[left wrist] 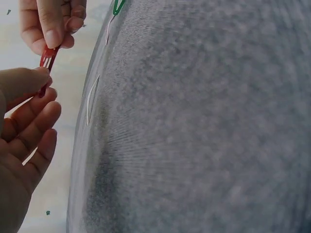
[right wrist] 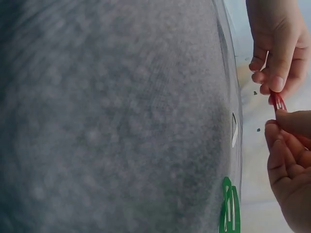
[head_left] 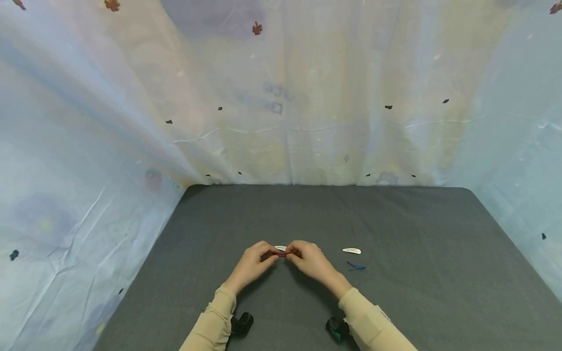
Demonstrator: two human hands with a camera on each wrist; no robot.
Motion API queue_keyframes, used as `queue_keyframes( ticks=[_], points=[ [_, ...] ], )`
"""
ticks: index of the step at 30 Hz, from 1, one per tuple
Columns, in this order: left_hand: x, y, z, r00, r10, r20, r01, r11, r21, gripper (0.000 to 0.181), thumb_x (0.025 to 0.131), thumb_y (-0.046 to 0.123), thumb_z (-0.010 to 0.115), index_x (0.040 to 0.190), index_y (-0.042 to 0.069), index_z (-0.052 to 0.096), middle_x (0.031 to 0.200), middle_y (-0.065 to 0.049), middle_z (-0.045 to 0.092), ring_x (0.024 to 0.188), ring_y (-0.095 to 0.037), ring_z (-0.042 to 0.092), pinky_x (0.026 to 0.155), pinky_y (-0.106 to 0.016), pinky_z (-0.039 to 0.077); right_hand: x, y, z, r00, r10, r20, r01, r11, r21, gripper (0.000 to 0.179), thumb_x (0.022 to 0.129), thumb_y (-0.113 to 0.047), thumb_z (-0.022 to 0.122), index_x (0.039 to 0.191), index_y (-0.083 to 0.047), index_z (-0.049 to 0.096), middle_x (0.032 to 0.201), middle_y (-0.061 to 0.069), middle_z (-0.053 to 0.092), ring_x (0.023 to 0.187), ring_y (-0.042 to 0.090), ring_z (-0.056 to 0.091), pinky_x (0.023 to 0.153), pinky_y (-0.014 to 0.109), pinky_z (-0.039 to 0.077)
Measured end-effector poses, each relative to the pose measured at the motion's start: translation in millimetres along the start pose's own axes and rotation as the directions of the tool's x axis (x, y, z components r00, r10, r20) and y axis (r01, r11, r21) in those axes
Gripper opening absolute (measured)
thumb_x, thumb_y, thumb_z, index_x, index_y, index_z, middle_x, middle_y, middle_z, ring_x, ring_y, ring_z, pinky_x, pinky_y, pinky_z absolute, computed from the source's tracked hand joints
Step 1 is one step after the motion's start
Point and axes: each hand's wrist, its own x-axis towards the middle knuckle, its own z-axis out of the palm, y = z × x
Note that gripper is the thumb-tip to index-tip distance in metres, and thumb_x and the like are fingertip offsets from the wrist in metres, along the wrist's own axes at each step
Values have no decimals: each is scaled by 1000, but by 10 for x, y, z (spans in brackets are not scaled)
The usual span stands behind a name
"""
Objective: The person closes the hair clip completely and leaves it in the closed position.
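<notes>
Between both hands is a red snap hair clip (head_left: 282,254), held above the table and pinched at its two ends. My left hand (head_left: 253,266) has thumb and index finger on one end; its other fingers curve loosely in the left wrist view. My right hand (head_left: 312,263) pinches the opposite end. Just beyond the hands lies a white snap hair clip (head_left: 280,247), partly hidden by them. Right of my right hand are another white clip (head_left: 351,251) and a spread-open clip (head_left: 356,266) that looks blue in the head view, green in the wrist views.
A dark grey table (head_left: 421,292) spreads under the hands, with rounded far corners. Pale patterned curtains (head_left: 307,97) hang behind it and along both sides. Black bands (head_left: 242,324) sit at the wrists over beige sleeves.
</notes>
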Motion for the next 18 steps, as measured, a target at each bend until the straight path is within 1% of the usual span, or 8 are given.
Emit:
queue_keyframes(
  ticks=[2, 5, 8, 11, 15, 18],
  points=[
    [4, 27, -14, 1000, -2, -30, 2, 1000, -4, 7, 86, 22, 66, 93, 23, 68, 85, 10, 59, 74, -1, 52, 67, -20, 46, 1, -6, -3, 1000, -10, -18, 11, 1000, 19, 5, 86, -12, 65, 92, -13, 67, 85, -1, 66, 69, 5, 59, 61, 19, 46],
    [16, 50, -23, 997, 2, -76, -3, 1000, -17, 5, 85, 22, 67, 90, 21, 67, 83, 9, 60, 72, -1, 53, 66, -19, 47, 3, -10, -6, 998, -28, -51, 30, 999, 39, 6, 85, -12, 67, 91, -12, 66, 83, -2, 65, 67, 3, 57, 60, 18, 46],
    [27, 53, -21, 993, 18, -114, -21, 999, -33, 4, 84, 22, 68, 87, 19, 67, 82, 8, 61, 73, -1, 55, 66, -20, 49, 6, -16, 0, 996, -36, -82, 40, 998, 50, 6, 84, -12, 68, 89, -12, 65, 80, -2, 64, 66, 3, 56, 59, 18, 46],
    [35, 55, -20, 989, 43, -138, -49, 998, -39, 5, 83, 21, 69, 85, 17, 66, 82, 8, 61, 73, -1, 57, 67, -20, 51, 8, -31, 7, 994, -27, -106, 33, 998, 58, 6, 84, -10, 69, 87, -12, 64, 78, -2, 64, 66, 3, 57, 59, 17, 46],
    [43, 72, -26, 983, 86, -160, -88, 996, -8, 5, 82, 16, 70, 83, 18, 65, 80, 9, 59, 72, -1, 56, 67, -21, 50, 11, -55, 10, 992, -3, -126, 12, 998, 65, 8, 82, -8, 70, 84, -12, 63, 76, -1, 64, 65, 4, 57, 58, 17, 46],
    [45, 88, -31, 977, 120, -178, -114, 992, 44, 8, 82, 15, 70, 80, 19, 64, 77, 9, 56, 69, 0, 53, 65, -21, 48, 12, -68, 8, 991, 2, -134, 7, 998, 68, 9, 81, -7, 70, 82, -12, 63, 75, -1, 64, 64, 4, 57, 57, 16, 46]
  ],
)
